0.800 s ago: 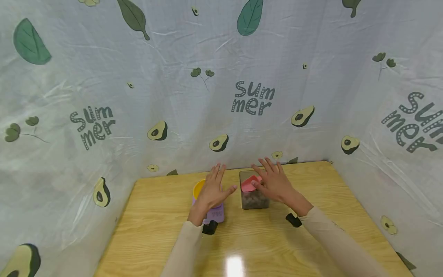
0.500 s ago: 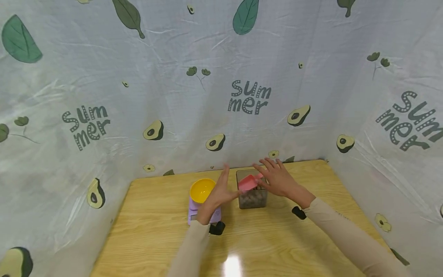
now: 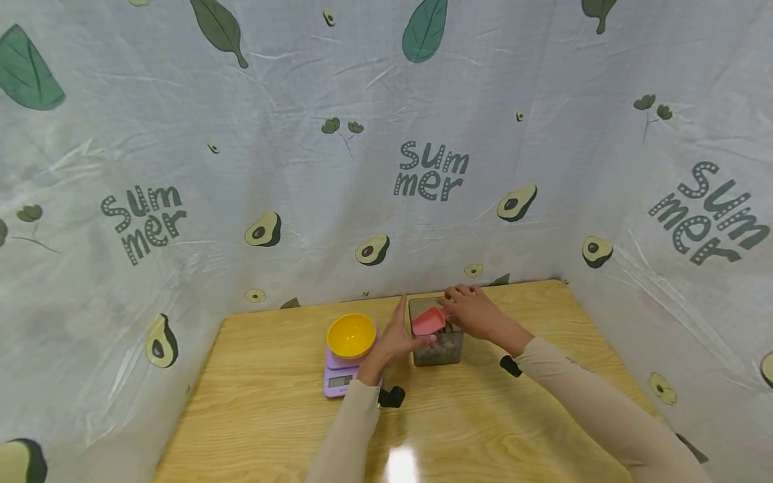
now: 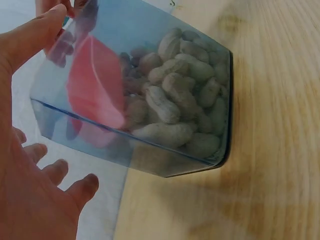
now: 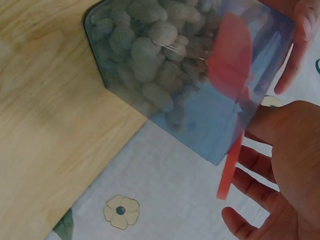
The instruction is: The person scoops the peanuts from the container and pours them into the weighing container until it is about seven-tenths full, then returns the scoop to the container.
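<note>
A clear plastic container (image 3: 436, 358) stands near the table's back edge, its lower part filled with peanuts in the shell (image 4: 172, 102). A pink scoop (image 3: 427, 321) leans inside on the peanuts, its handle jutting over the right rim. My right hand (image 3: 476, 314) is at that handle, fingers bent around it; the right wrist view shows the handle (image 5: 229, 172) against the fingers. Beside the container's left wall is my left hand (image 3: 394, 337), its fingers extended and apart, with the thumb overlapping the container's near side in the head view.
Left of the container, a yellow bowl (image 3: 351, 335) sits on a purple kitchen scale (image 3: 335, 381) with a small display. The wooden table (image 3: 272, 382) ends at a printed white cloth (image 3: 314, 248) hung behind and along the sides.
My left hand has moved right from over the bowl and scale to the container's side. The right hand's fingers have bent down onto the scoop handle. The view has shifted slightly.
</note>
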The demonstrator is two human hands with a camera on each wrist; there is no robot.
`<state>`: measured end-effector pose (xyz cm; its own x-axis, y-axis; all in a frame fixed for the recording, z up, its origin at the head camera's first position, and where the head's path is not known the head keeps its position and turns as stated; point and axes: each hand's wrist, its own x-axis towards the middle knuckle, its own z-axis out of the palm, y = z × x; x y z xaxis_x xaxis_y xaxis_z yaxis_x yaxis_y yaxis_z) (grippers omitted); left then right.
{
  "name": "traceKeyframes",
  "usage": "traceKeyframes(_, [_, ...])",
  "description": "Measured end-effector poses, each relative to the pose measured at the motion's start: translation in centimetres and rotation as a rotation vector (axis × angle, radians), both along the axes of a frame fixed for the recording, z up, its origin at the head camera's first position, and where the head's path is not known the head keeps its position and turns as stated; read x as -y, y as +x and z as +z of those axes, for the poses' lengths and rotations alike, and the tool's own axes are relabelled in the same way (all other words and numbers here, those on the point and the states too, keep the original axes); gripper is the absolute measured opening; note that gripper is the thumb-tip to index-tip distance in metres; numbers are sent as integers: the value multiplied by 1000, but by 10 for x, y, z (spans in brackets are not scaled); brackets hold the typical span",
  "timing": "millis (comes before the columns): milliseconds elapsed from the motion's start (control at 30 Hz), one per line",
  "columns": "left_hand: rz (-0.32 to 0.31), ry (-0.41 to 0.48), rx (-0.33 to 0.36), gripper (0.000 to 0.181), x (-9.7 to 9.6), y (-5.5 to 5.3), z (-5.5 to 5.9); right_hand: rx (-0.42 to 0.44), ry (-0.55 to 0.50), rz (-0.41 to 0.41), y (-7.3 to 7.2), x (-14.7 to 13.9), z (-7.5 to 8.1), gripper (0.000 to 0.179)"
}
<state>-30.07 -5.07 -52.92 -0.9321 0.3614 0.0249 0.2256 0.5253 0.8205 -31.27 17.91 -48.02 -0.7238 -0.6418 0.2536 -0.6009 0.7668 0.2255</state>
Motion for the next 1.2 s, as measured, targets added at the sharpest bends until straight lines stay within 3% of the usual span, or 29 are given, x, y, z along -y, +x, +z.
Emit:
traceKeyframes(200, [-10,68,19,108,0,2,-8,-103,36,34,-1,1,-9,16])
traceKeyframes(333, [-11,68,13,106,-1,3,-8,-144,40,68,-1,-2,-11,11])
traceKeyframes(500, [-8,41,15,104,0,4,-7,-113,39,102,0,-3,-5,15])
traceKeyframes(667, [-56,18,-14,105,5,6,-6,-39,87,86,4,-1,4,21])
traceKeyframes(800, [-83,58,7,105,6,8,-4,-29,98,103,9,-2,9,22])
traceKeyframes(967, [-100,123,58,107,3,8,-6,-118,135,139,12,-7,21,19])
traceKeyframes(1200, [-100,28,39,111,4,10,-7,-261,286,166,17,-9,42,14])
